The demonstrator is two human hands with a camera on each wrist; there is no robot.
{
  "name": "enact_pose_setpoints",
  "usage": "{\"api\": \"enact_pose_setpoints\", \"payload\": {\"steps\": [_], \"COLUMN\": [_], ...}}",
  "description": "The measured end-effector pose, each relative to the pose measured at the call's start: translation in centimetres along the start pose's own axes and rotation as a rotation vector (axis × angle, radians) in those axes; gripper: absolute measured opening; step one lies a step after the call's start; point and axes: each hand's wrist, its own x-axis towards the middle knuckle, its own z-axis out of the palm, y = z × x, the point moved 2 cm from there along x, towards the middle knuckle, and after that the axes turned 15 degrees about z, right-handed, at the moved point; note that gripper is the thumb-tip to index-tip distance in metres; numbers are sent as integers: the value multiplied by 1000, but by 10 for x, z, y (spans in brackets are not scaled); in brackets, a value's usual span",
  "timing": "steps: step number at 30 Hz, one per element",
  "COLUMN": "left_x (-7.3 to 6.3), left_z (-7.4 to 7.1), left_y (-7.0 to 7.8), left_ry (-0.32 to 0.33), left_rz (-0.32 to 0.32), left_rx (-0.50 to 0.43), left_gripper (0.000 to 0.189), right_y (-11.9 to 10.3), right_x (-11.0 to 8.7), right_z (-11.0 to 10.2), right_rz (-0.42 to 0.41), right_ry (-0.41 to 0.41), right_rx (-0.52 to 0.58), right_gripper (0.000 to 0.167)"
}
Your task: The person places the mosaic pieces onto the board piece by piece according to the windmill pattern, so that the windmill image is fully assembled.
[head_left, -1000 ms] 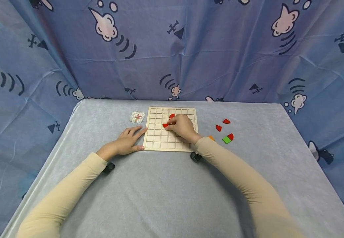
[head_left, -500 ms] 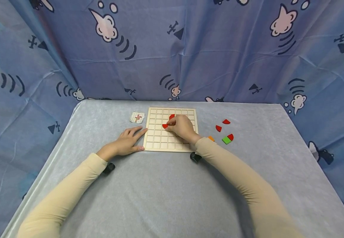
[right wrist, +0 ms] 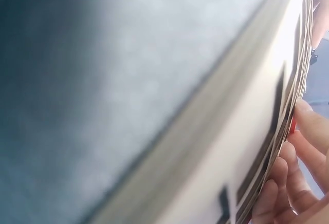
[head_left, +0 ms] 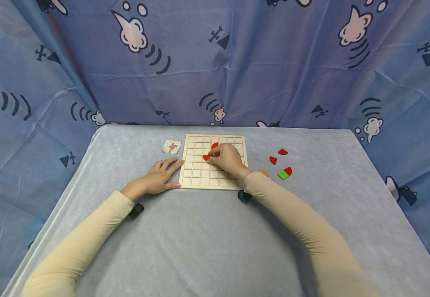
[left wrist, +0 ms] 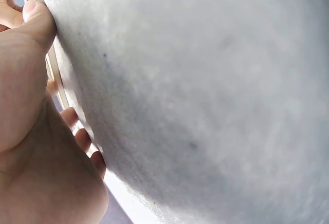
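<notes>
A pale wooden grid board (head_left: 192,173) lies flat at the middle of the table. My left hand (head_left: 155,176) rests at its left side, fingers spread, with the thumb and fingertips along the edge. Over the board's middle, my right hand (head_left: 227,159) pinches a red quarter-circle tile (head_left: 206,157) between thumb and index finger. In the right wrist view a sliver of this red tile (right wrist: 293,125) shows between those fingertips, right at the board's surface. Another red quarter-circle tile (head_left: 214,145) sits on the grid just behind, partly covered by the hand.
A small pattern card (head_left: 172,146) with a red pinwheel lies left of the board. Right of it are several loose red tiles (head_left: 282,151), a green square tile (head_left: 283,175) and an orange tile (head_left: 264,172) partly behind the right sleeve. A patterned blue curtain (head_left: 274,74) closes off the back.
</notes>
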Motion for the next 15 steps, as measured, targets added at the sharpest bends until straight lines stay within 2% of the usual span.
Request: {"api": "enact_pose_setpoints", "payload": {"steps": [15], "left_x": [0], "left_z": [0], "left_y": [1], "left_ry": [8], "left_rz": [4], "left_rx": [-8], "left_gripper": [79], "right_y": [2], "right_x": [1], "right_z": [-1], "right_rz": [-13], "right_ry": [0], "right_rx": [33], "right_gripper": [27]}}
